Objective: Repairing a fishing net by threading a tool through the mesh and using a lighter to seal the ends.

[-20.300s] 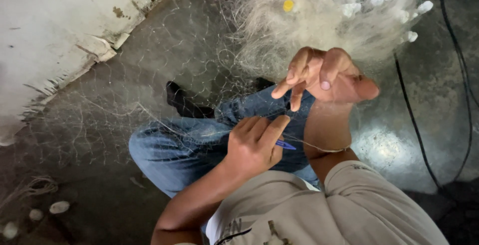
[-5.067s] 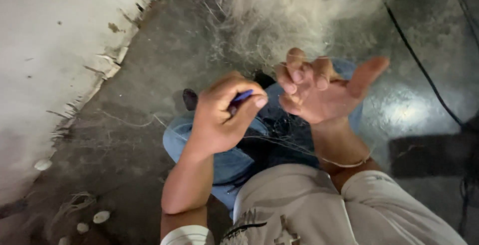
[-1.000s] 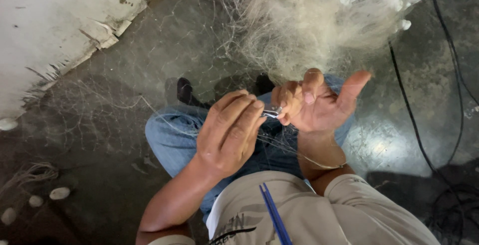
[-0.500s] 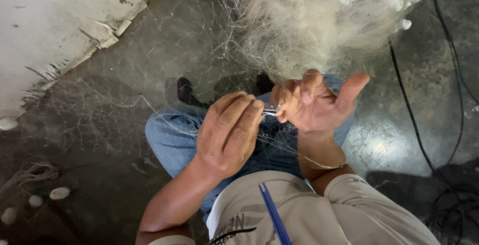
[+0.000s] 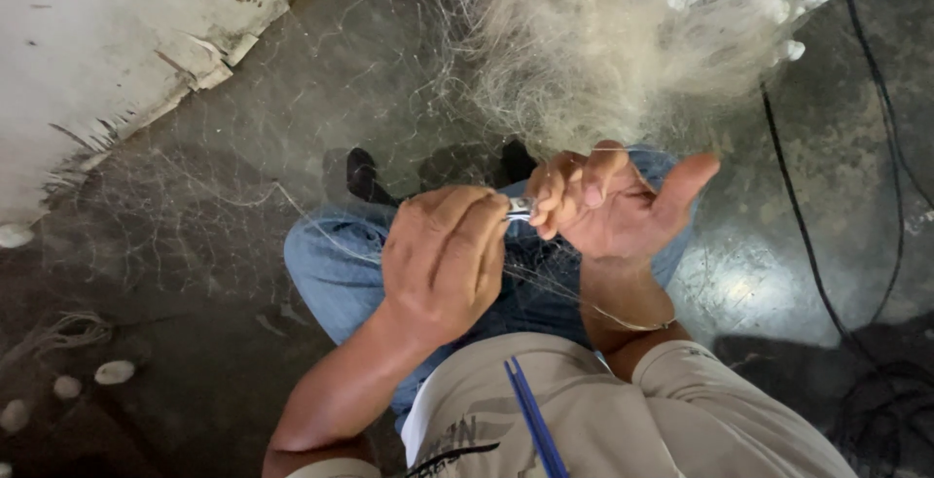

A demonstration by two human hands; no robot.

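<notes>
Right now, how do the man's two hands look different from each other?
The left hand shows its back and is curled shut around a small silvery tool; the right hand shows its palm, thumb stuck out, fingers bent on the fine net strands. The left hand sits lower and nearer the body, the right hand higher, closer to the net pile. Both are bare and meet at the tool's tip above the jeans.

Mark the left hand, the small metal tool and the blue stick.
left hand [image 5: 443,264], head view, back of the hand.
small metal tool [image 5: 520,208], head view, shiny tip.
blue stick [image 5: 533,424], head view, mid-shaft.
</notes>
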